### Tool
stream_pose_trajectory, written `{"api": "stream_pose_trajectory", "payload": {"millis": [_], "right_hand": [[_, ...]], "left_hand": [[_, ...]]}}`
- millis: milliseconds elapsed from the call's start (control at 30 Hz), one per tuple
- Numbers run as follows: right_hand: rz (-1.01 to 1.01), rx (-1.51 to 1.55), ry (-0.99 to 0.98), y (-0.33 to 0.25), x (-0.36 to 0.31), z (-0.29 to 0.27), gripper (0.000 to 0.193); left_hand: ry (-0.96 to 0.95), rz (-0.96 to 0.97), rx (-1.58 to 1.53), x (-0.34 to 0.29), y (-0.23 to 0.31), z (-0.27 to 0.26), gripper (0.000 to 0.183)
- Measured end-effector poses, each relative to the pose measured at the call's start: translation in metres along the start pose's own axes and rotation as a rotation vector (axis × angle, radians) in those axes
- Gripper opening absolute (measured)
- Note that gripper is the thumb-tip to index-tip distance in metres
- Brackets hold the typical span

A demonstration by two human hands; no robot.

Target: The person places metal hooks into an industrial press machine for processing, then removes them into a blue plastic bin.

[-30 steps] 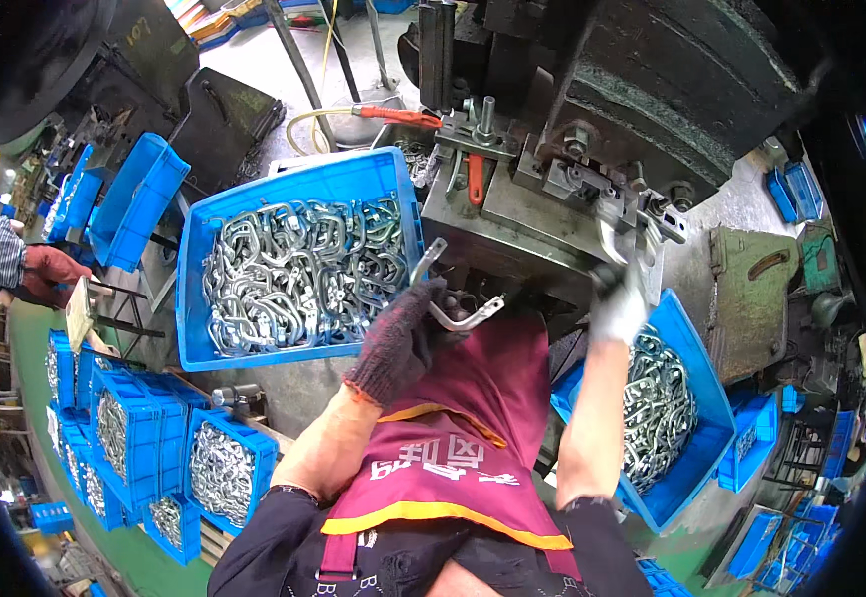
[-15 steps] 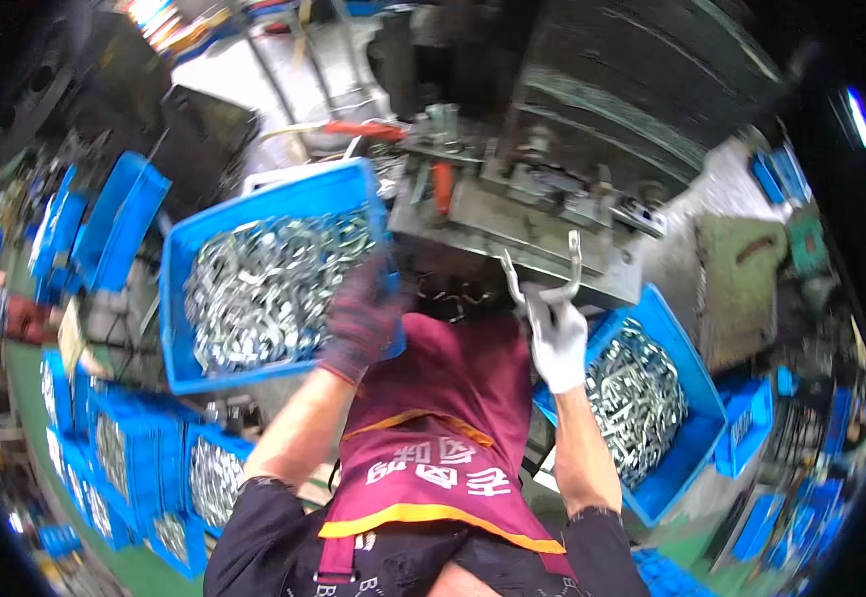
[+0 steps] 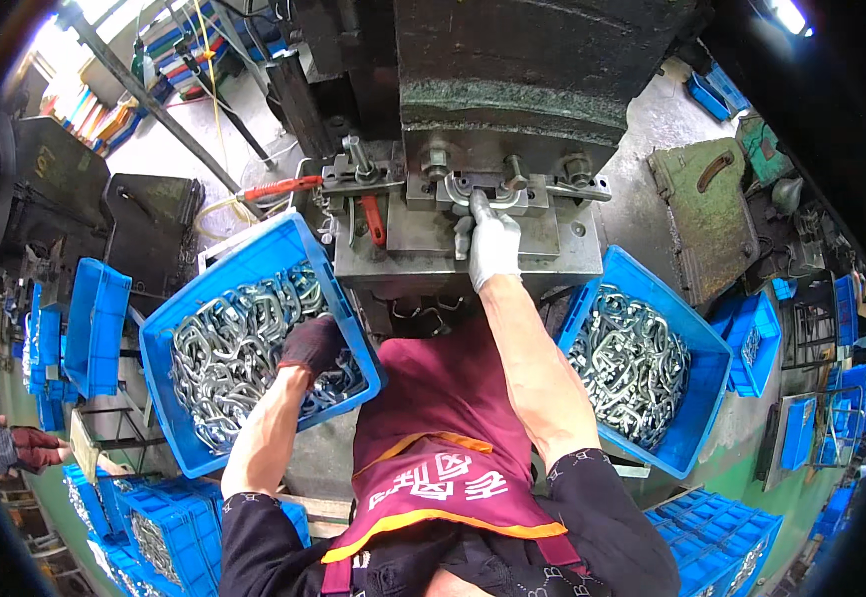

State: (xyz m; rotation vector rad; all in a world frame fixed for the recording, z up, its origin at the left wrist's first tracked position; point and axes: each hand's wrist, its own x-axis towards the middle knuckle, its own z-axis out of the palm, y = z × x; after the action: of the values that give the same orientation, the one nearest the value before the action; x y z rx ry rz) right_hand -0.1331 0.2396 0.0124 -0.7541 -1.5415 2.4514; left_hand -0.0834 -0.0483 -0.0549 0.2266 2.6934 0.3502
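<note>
My right hand point(image 3: 493, 247), in a white glove with greyish fingertips, is at the metal die block point(image 3: 418, 231) of a press. Its forefinger stretches out and touches a U-shaped bent metal bar point(image 3: 452, 190) lying against the die; the thumb stands apart, lower down. My left hand point(image 3: 312, 345), in a dark glove, reaches into a blue bin point(image 3: 176, 423) on the left, among many bent metal bars point(image 3: 224, 348). Its fingers are hidden by the glove's back and the bars, so whether they grip one does not show.
A second blue bin point(image 3: 696, 438) on the right holds shiny bent metal pieces. The dark press body point(image 3: 512, 60) rises behind the die, with bolts point(image 3: 436, 162) along it. A red-handled tool point(image 3: 284, 187) lies left. Stacked blue crates point(image 3: 179, 527) stand behind on the left.
My right hand has moved left and forward to the die, bringing the bent bar it held there. My left hand has moved left and down into the bin's bars. The view has shifted.
</note>
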Motion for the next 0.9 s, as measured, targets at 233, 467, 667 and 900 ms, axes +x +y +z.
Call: {"api": "stream_pose_trajectory", "payload": {"millis": [233, 467, 667, 900], "right_hand": [[-0.147, -0.071, 0.007, 0.004, 0.009, -0.004, 0.036], [-0.161, -0.125, -0.059, -0.003, -0.016, -0.018, 0.033], [-0.168, 0.006, 0.338, 0.032, -0.082, -0.142, 0.036], [-0.794, -1.028, -0.214, 0.02, -0.139, -0.071, 0.028]], "left_hand": [[0.483, -0.262, -1.525, -0.065, -0.019, -0.041, 0.026], [0.489, 0.034, -1.742, -0.102, 0.019, -0.023, 0.025], [0.374, 0.12, -1.343, -0.107, 0.058, -0.026, 0.019], [0.26, 0.627, -0.651, -0.095, 0.091, -0.044, 0.024]]}}
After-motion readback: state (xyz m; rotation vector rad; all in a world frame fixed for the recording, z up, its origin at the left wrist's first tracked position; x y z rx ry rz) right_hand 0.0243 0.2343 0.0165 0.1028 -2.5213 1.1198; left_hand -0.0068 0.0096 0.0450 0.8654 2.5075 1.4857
